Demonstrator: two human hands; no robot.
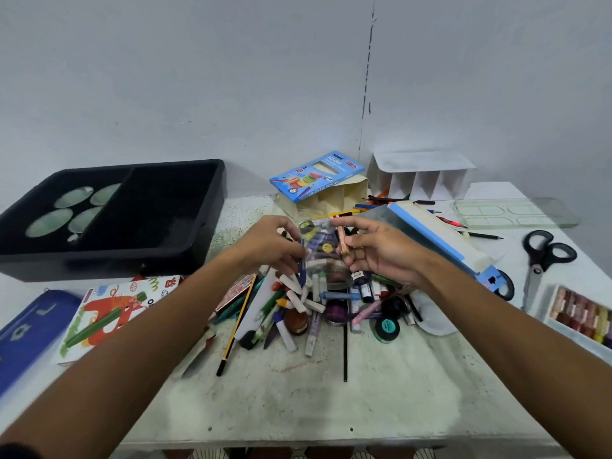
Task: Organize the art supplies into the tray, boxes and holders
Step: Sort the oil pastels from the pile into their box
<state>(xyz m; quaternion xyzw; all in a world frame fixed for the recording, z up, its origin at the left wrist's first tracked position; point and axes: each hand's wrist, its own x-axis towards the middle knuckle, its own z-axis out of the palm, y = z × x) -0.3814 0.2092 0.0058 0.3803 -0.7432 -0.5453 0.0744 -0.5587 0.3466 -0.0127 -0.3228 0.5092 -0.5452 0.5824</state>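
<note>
The clear bag (323,250) between both hands is smeared by motion; its contents cannot be told apart. The left hand (270,243) hides the bag's 9 o'clock side, and the right hand (377,251) covers part of the pile (318,303) beneath. The blue case (26,329) at 8 o'clock and the pastel box (583,318) at 4 o'clock are cut by the frame edges. One pair of scissors (505,286) lies mostly under the blue-and-white box (440,236). Print on the small jars is too small to read.

Stained white table (331,399) under black tray (159,256), scissors (543,256), heaped supplies (318,299)
</note>
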